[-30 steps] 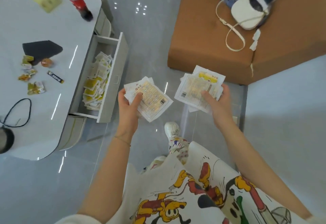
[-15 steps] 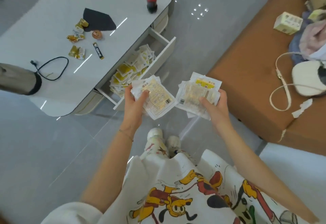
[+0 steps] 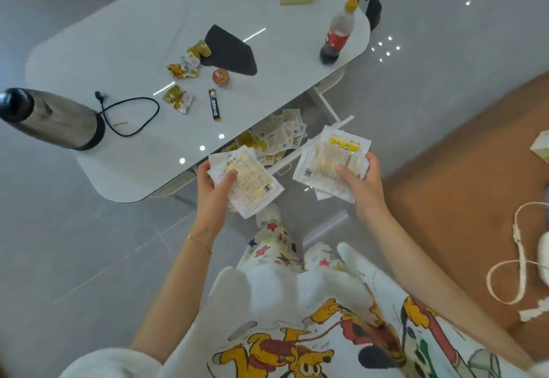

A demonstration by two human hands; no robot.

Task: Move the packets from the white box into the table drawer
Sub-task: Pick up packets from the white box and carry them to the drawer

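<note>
Head view: are we any nearer?
— Yes. The open white table drawer (image 3: 326, 107) has come up just beyond our hands. Our left hand (image 3: 214, 196) holds, fingers curled, one stack of yellow-and-white flat plastic packets (image 3: 249, 181); our right hand (image 3: 364, 187) grips another stack (image 3: 329, 163). More packets (image 3: 273, 136) already lie inside. We judge the drop comes next.

Grey tiled floor (image 3: 77, 258) — large glossy tiles, thin pale joints visible. White table (image 3: 113, 50): glossy top, rounded corners, streaks and dots of reflected light across it. Small bright spots of reflection (image 3: 386, 46) on the floor beyond its far end. Orange-brown upholstered seat (image 3: 463, 187) at the right edge, near the table, a strip of floor between
</note>
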